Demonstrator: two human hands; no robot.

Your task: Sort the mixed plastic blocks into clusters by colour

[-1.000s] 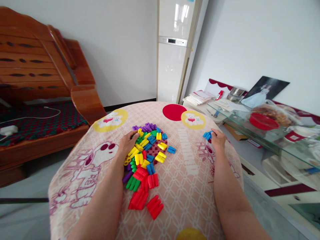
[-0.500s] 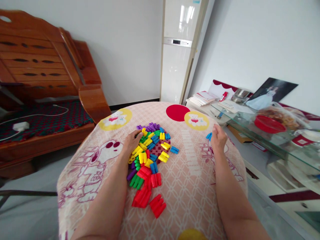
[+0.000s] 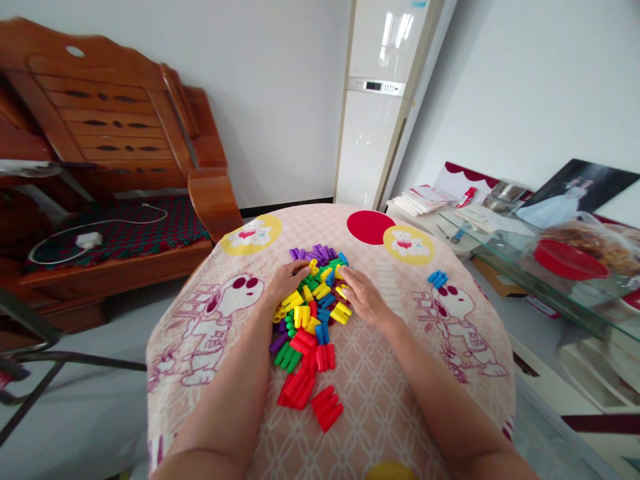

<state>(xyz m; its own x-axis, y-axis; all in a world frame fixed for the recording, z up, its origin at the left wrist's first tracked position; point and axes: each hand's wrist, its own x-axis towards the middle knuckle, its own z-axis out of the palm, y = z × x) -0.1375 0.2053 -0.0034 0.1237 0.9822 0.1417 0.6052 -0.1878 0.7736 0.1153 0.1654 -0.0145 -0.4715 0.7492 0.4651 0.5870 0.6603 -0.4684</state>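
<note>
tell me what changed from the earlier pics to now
The right hand let go of the blue blocks at far right and moved left to the pile. The left hand stayed at the pile's left side, and the red blocks lie as before.

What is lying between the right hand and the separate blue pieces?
In the head view, only printed tablecloth lies between the right hand and the blue pieces.

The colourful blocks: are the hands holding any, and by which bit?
I can't tell: the left hand and right hand are at the block pile, but any grip is too small to see.
</note>
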